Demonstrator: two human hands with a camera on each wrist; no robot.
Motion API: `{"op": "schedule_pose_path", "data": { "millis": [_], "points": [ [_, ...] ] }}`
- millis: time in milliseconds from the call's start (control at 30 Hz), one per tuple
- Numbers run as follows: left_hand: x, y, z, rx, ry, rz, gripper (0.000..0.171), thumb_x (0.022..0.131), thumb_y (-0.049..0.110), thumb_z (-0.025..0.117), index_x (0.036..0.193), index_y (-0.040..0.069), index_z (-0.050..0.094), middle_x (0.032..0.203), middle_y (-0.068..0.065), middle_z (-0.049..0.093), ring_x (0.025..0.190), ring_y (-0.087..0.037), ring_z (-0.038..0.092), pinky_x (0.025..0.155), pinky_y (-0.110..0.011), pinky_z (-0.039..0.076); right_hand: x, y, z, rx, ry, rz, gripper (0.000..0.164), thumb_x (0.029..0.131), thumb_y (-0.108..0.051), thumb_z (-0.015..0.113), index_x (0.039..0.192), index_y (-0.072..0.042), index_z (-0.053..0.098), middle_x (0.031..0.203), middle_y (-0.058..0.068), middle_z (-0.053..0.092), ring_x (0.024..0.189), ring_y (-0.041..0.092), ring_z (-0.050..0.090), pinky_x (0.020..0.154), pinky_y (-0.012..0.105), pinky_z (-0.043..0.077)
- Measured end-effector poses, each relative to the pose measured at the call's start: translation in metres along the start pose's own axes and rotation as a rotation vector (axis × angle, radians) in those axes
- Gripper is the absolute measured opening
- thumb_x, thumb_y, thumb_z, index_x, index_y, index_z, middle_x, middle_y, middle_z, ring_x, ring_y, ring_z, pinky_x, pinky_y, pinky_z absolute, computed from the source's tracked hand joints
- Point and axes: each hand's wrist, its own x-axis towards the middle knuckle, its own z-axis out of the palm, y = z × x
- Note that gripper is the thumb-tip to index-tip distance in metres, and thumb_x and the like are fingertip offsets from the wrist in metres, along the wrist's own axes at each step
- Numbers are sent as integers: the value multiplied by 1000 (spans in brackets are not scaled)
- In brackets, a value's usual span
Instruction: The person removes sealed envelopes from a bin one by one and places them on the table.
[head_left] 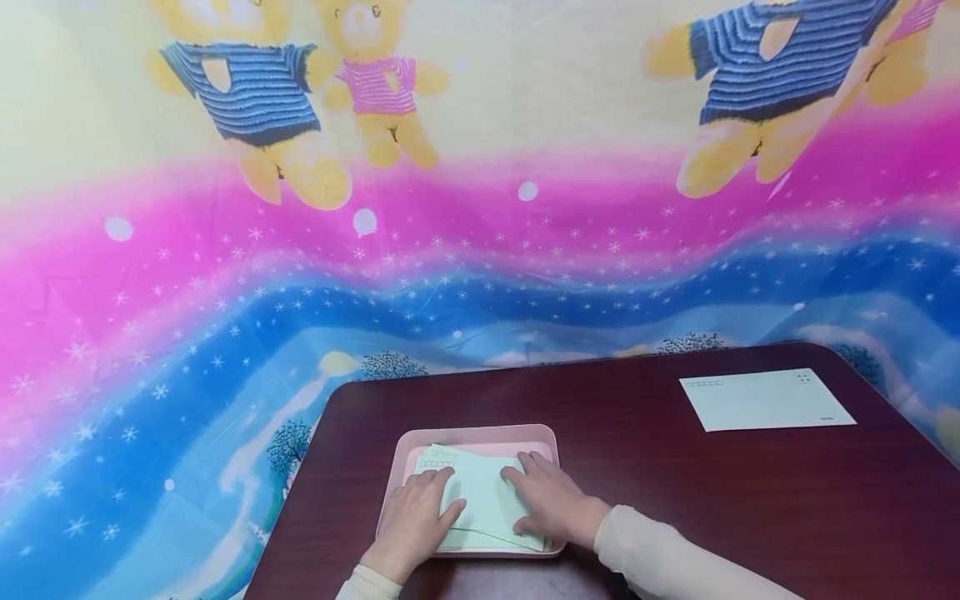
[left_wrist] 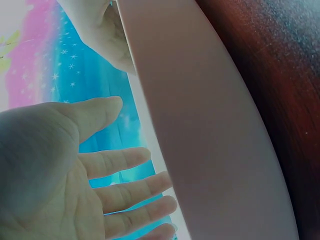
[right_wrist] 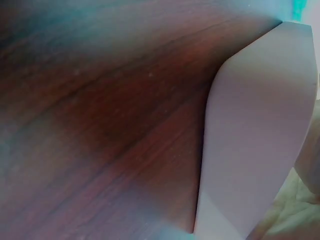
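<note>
Several pale green rectangular paper envelopes: lay overlapping, slightly askew, inside the shallow pink plastic tray, whose walls probably kept them together.
Left hand: rested at the pile's left side, fingers loosely spread.
Right hand: lay opposite, fingers apart; likely paired to steady the pile.
Lone whitish paper envelope: lay flat, well apart, on the dark reddish-brown worktop.

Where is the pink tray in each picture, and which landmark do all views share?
Head: pink tray at lower centre.
Left wrist: tray wall slants from top centre to lower right.
Right wrist: tray wall along the right side.
Shared landmark: dark tabletop beside the tray.
</note>
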Motion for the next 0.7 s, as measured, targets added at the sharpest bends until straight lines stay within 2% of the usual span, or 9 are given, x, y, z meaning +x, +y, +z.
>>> {"op": "schedule_pose_path", "data": {
  "millis": [133,267,333,533,700],
  "points": [
    [0,-1,0,-1,1,-5,47,84,41,63,117,8,63,108,-11,66,97,-29,62,74,-46,49,3,2,2,10,49,0,82,55,-48,82,122,-10,57,109,12,54,100,25,51,87,39,45],
    [1,-1,-1,-8,1,-9,46,84,40,63,117,8,63,107,-11,66,97,-29,61,75,-46,49,7,3,3,45,78,27,85,53,-46,83,124,-10,55,112,14,54,106,28,50,93,44,42],
    [2,-2,-1,-12,6,-8,46,84,39,63,117,8,63,107,-11,66,97,-29,61,76,-47,49,8,4,4,73,89,48,83,54,-42,84,124,-10,55,112,12,54,105,27,49,91,46,41],
    [3,-3,-1,-14,5,-6,46,84,39,63,116,7,63,106,-10,66,96,-28,61,79,-46,48,14,10,4,128,170,109,64,63,-24,83,121,-12,58,100,1,51,92,18,46,80,39,40],
    [3,-4,-1,-18,-1,-11,46,84,39,63,117,6,63,106,-10,66,95,-28,61,79,-46,48,16,17,4,135,221,79,45,70,-14,77,112,-9,62,95,-1,56,85,14,52,74,33,46]
  ]
}}
